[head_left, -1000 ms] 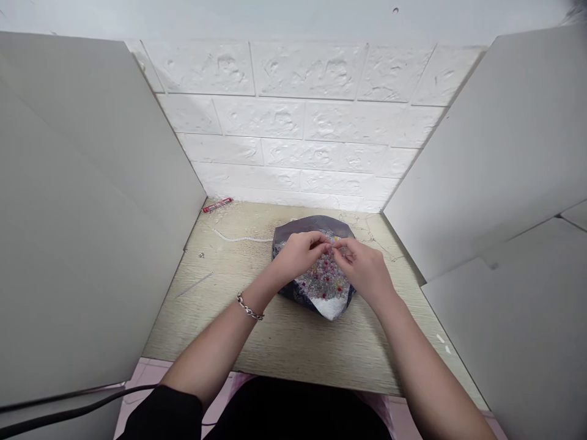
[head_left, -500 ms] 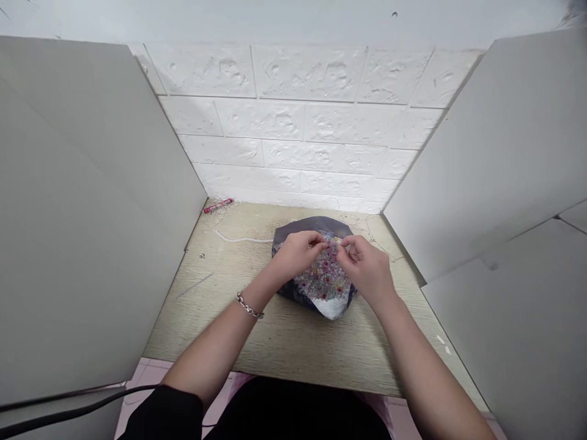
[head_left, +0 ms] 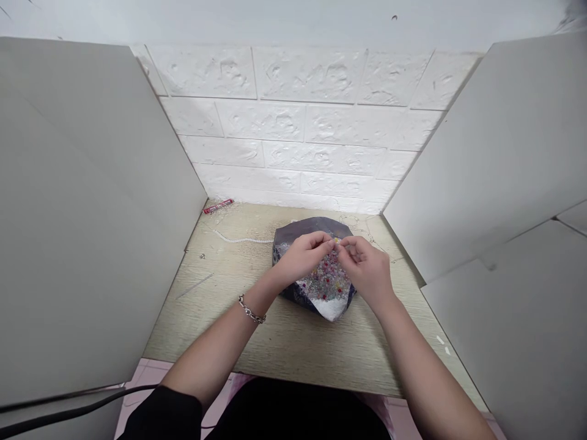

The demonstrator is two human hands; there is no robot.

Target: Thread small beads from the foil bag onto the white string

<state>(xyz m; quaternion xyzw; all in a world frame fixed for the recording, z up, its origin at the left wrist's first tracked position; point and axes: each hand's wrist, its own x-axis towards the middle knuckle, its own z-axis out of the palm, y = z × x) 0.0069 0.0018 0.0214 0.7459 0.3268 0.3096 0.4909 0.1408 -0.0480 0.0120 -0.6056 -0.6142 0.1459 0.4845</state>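
Observation:
A dark purple paper tray [head_left: 288, 237] sits in the middle of the wooden table [head_left: 238, 305], filled with small clear, red and yellow beads [head_left: 326, 282]. My left hand [head_left: 302, 253] and my right hand [head_left: 364, 269] hover over it, fingertips pinched and meeting above the beads. Something tiny sits between the fingertips, too small to name. A chain bracelet [head_left: 251, 311] circles my left wrist. A finished string of white beads [head_left: 241, 239] lies on the table to the left of the tray.
Grey partition boards [head_left: 82, 220] wall in the table left and right, with a white brick-pattern wall [head_left: 293, 134] behind. A small red packet [head_left: 218, 205] lies at the back left corner. A thin needle-like stick [head_left: 195, 285] and a black cable [head_left: 68, 410] are at the left.
My fingertips, which had parted slightly half a second ago, have closed together again over the beads. The tray has not moved.

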